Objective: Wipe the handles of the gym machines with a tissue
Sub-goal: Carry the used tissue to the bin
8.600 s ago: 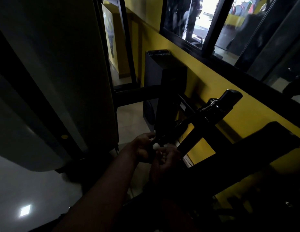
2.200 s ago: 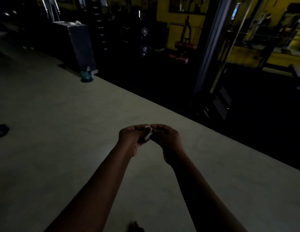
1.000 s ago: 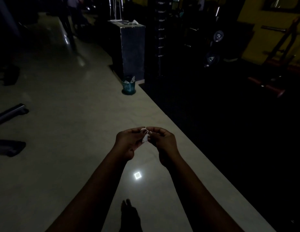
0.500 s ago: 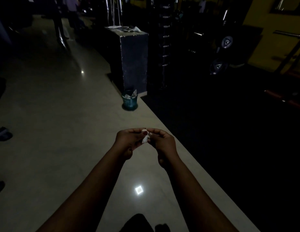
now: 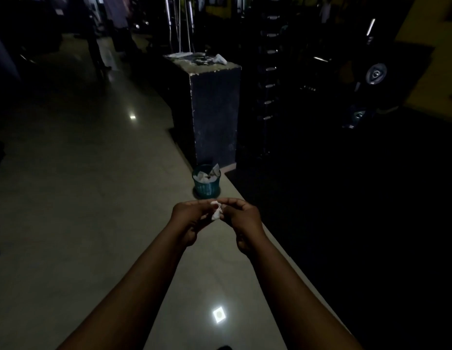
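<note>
The room is dim. A pale glossy floor (image 5: 68, 198) reflects a square ceiling light (image 5: 219, 315); to its right lies dark matting (image 5: 346, 223). A tall dark plinth (image 5: 214, 109) stands at the border of the two, with a teal wastebasket (image 5: 206, 183) holding crumpled paper at its foot. Behind the plinth rise chrome bars (image 5: 179, 24). A yellow wall (image 5: 434, 59) shows at far right.

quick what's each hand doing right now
left hand: pinching the crumpled tissue
right hand: pinching the same tissue from the other side
</note>
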`<state>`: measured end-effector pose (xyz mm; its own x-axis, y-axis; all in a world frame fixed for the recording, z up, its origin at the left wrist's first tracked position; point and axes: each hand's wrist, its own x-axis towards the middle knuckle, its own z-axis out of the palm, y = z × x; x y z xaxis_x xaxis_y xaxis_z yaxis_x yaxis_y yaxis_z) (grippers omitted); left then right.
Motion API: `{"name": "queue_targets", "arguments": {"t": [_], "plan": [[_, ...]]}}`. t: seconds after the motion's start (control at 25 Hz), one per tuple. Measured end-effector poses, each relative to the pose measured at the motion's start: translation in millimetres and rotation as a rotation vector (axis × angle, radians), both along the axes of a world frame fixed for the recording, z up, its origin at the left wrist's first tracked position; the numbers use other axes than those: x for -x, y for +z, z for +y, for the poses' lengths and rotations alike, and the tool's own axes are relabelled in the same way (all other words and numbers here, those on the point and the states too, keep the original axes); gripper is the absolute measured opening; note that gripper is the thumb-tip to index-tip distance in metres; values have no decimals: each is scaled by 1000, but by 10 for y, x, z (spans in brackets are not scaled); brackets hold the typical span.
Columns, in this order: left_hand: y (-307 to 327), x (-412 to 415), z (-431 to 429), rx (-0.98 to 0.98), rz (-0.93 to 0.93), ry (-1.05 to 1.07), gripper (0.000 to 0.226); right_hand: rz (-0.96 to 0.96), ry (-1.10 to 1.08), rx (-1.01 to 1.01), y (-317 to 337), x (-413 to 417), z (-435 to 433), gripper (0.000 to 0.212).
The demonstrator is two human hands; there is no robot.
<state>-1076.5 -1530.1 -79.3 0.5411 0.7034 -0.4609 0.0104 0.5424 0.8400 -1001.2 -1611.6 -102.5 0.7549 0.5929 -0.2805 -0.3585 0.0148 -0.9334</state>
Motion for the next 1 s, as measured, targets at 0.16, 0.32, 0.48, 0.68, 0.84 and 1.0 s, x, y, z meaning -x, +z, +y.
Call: {"name": "queue_targets", "arguments": {"t": [0.16,0.32,0.48,0.68,0.84,1.0], "plan": [[0,-552,895,26,34,60,6,-6,31,34,0,-571,934,21],[-275,-964,1850,98,69,87,10,47,79,55,-250,-1010,1895,22],[-473,-1389,2964,103,100,60,13,89,64,58,-502,-1452,3003,21],[-501,-1965,4342,126,153,-35,19,158,4,79,-563,-1969,4290,18],[-642,-2525,5097,147,240,-128,17,232,-99,109,-691,-2393,4892,17],[-1004,-3107,5602,244,284,-230,21,296,-188,155,-985,-2922,5324,16]]}}
